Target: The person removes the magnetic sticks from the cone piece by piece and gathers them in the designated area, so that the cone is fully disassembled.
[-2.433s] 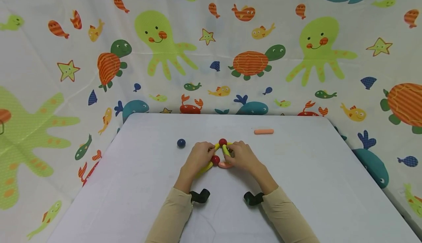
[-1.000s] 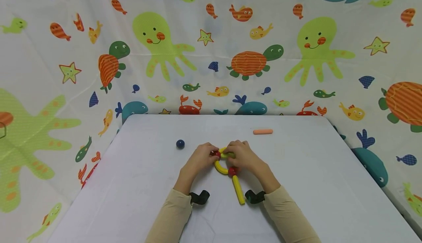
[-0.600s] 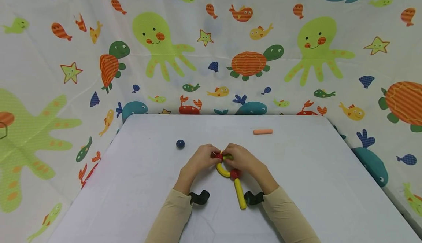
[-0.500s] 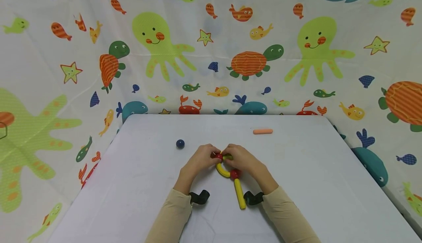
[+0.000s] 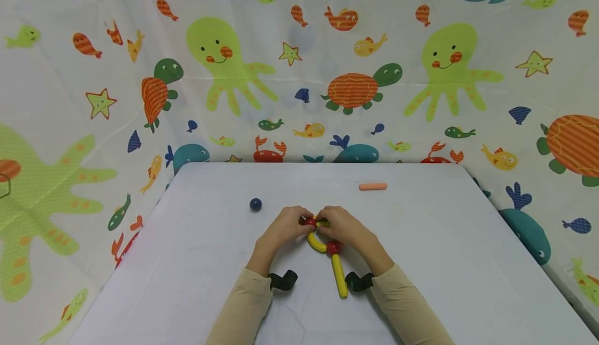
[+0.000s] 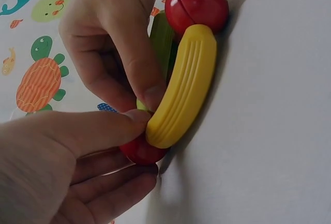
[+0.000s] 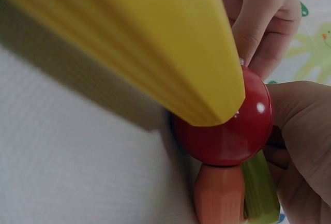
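A built figure of red balls and coloured rods lies on the table between the two hands. My left hand [image 5: 286, 228] pinches the far red ball [image 6: 142, 151] between thumb and fingers. A green rod [image 6: 161, 40] meets that ball, and my right hand [image 5: 345, 225] grips it with thumb and fingertips. From the far ball, a curved yellow rod [image 5: 316, 242] runs to the near red ball [image 5: 334, 247]. A straight yellow rod [image 5: 339, 276] sticks out of the near ball towards the person. In the right wrist view, a salmon rod [image 7: 220, 195] joins this ball, partly hidden.
The white table [image 5: 187, 272] carries a loose dark blue ball [image 5: 255, 204] left of the hands. Farther back on the right lies a loose salmon rod [image 5: 373, 186]. Behind hangs a cloth [image 5: 290, 90] printed with sea animals.
Over the earlier frames the figure turned and shifted: the straight yellow rod swung from beside the left hand to point at the person. In the last half second the hands barely moved.
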Demonstrator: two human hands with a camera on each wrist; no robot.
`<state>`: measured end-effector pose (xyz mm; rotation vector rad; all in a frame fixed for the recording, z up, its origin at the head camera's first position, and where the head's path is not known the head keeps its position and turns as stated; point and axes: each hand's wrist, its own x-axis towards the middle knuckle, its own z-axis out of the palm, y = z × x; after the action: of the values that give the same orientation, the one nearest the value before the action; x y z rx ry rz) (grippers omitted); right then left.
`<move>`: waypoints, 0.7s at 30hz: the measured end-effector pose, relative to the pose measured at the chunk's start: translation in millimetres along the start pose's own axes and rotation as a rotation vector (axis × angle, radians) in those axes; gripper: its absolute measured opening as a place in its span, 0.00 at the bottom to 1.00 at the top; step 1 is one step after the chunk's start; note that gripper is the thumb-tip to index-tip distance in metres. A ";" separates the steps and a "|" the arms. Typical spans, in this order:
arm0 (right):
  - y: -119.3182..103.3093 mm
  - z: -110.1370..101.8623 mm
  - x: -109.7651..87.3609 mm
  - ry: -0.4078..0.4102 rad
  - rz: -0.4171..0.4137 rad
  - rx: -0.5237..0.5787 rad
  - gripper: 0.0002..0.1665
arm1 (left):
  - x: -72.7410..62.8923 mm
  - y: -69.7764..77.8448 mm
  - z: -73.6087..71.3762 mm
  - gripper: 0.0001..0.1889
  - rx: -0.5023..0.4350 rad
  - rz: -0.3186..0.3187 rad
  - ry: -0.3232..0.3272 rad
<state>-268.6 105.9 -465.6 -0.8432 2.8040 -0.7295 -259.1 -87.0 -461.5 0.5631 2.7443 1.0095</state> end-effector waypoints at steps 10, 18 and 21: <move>3.9 2.4 -0.5 0.040 -0.037 0.002 0.11 | 0.2 -0.7 1.1 0.17 0.003 0.006 0.006; 4.1 2.0 -1.2 0.057 -0.059 -0.001 0.10 | 0.0 0.2 1.3 0.16 0.000 0.013 0.014; 5.5 3.0 -1.2 0.069 -0.075 -0.010 0.09 | 0.3 0.4 1.8 0.16 0.002 0.011 0.015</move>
<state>-269.5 109.3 -470.9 -0.9479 2.8525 -0.7703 -258.8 -85.6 -462.6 0.5737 2.7587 1.0174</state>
